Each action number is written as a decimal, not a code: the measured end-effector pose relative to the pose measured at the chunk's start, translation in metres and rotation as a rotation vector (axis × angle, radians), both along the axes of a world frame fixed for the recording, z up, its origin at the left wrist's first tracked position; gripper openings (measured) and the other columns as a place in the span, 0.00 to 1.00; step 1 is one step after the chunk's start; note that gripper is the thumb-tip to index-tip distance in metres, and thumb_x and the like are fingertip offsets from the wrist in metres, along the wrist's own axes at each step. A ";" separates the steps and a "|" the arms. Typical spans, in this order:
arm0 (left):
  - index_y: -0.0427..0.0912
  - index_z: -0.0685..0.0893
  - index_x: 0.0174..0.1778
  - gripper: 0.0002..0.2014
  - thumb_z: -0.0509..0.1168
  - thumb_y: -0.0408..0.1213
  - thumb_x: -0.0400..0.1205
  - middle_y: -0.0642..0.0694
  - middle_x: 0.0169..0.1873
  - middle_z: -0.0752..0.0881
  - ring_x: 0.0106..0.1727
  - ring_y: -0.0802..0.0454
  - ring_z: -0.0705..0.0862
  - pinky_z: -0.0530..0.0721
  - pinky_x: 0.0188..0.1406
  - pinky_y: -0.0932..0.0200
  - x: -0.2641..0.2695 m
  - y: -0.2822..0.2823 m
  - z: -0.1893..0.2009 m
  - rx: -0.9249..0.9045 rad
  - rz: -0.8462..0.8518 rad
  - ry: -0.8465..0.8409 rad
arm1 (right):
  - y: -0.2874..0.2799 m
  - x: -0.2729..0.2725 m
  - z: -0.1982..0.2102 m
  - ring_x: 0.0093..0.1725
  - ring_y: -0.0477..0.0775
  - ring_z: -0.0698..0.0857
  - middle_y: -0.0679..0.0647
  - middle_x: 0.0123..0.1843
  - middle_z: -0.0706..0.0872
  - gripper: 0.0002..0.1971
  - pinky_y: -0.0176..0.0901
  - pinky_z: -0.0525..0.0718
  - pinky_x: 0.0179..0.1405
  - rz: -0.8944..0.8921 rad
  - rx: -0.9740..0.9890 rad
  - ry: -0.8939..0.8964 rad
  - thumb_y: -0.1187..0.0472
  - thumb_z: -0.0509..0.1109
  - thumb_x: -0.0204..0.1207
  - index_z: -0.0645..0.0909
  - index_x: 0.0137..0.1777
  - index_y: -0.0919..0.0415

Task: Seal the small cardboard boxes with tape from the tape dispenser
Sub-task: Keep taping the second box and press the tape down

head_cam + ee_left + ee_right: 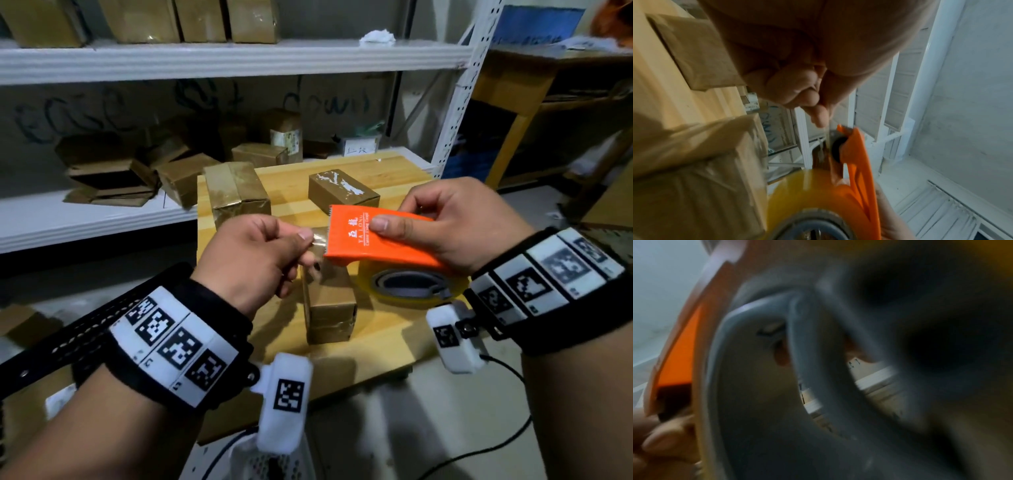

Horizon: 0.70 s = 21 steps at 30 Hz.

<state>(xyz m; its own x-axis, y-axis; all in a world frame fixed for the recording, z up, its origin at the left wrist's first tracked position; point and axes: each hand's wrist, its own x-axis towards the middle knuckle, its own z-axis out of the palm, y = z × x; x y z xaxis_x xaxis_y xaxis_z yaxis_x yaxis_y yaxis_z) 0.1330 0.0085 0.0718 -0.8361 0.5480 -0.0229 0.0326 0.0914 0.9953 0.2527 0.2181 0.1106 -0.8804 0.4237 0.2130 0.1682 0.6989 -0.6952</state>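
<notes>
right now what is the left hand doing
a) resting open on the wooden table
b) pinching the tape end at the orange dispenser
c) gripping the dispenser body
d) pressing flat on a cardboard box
b: the left hand pinches the clear tape end beside the orange plastic tape dispenser, which the right hand holds.

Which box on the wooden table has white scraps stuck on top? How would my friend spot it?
Find the wooden table in front of the white shelves. At its far end, just behind the orange tape dispenser, sits a small cardboard box. Only this one has torn white scraps on its lid.
</notes>
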 end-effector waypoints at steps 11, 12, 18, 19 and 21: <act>0.34 0.88 0.47 0.05 0.71 0.33 0.84 0.41 0.31 0.86 0.27 0.53 0.76 0.74 0.20 0.61 -0.032 -0.023 -0.010 -0.041 0.037 -0.132 | 0.037 0.001 0.003 0.33 0.41 0.89 0.44 0.33 0.93 0.28 0.40 0.82 0.34 0.012 0.018 -0.091 0.27 0.78 0.54 0.91 0.36 0.53; 0.33 0.88 0.48 0.06 0.71 0.33 0.84 0.41 0.31 0.85 0.27 0.53 0.76 0.74 0.19 0.62 -0.035 -0.024 -0.012 -0.042 0.046 -0.148 | 0.040 0.002 0.003 0.33 0.43 0.90 0.45 0.33 0.93 0.28 0.43 0.82 0.35 0.009 0.023 -0.102 0.27 0.78 0.54 0.91 0.36 0.53; 0.28 0.87 0.48 0.06 0.70 0.30 0.84 0.39 0.30 0.83 0.26 0.52 0.73 0.71 0.15 0.64 -0.040 -0.030 -0.021 -0.085 0.077 -0.221 | 0.047 0.003 0.001 0.30 0.41 0.89 0.44 0.32 0.92 0.31 0.42 0.79 0.33 -0.004 0.033 -0.168 0.24 0.76 0.50 0.91 0.35 0.53; 0.27 0.87 0.48 0.06 0.69 0.29 0.84 0.39 0.30 0.83 0.25 0.52 0.73 0.71 0.15 0.64 -0.041 -0.030 -0.023 -0.092 0.083 -0.230 | 0.046 0.002 0.000 0.30 0.41 0.89 0.44 0.32 0.92 0.32 0.41 0.79 0.33 -0.005 0.034 -0.169 0.23 0.75 0.49 0.91 0.35 0.53; 0.26 0.87 0.49 0.07 0.69 0.29 0.84 0.39 0.29 0.84 0.25 0.51 0.72 0.71 0.15 0.64 -0.042 -0.029 -0.024 -0.108 0.094 -0.243 | 0.046 0.001 -0.002 0.29 0.41 0.88 0.45 0.31 0.92 0.33 0.41 0.78 0.32 -0.005 0.031 -0.169 0.22 0.75 0.47 0.91 0.34 0.53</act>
<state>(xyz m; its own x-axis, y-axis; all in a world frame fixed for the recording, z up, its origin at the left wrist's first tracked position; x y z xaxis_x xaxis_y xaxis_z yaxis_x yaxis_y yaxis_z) 0.0910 -0.0206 0.0474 -0.8460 0.4517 -0.2832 -0.2194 0.1890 0.9571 0.2532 0.2636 0.1088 -0.9027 0.4237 0.0754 0.2841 0.7182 -0.6352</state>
